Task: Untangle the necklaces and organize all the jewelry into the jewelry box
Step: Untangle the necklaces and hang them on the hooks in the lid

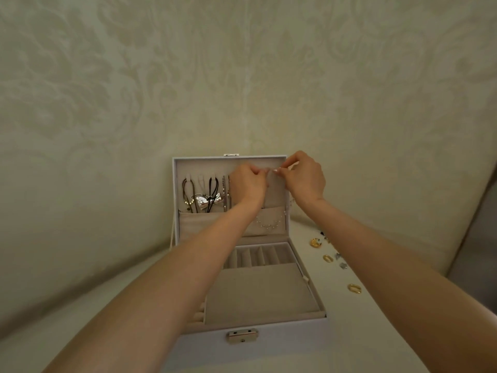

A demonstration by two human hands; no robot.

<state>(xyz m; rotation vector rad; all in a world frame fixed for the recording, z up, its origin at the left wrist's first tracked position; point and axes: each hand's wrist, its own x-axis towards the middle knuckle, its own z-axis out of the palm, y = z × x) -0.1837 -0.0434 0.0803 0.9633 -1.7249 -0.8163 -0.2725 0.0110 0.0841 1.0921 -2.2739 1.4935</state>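
While left grip [248, 184] pinches necklace [269, 225], right grip [304, 176] matches

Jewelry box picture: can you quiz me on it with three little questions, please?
1. True or false: the jewelry box is closed.
2. Where do the gold jewelry pieces lie? A) inside the box B) on the table, right of the box C) left of the box
3. Fill in: the left hand and right hand are both up at the box's ___.
Key: 1 false; 2 B; 3 lid.
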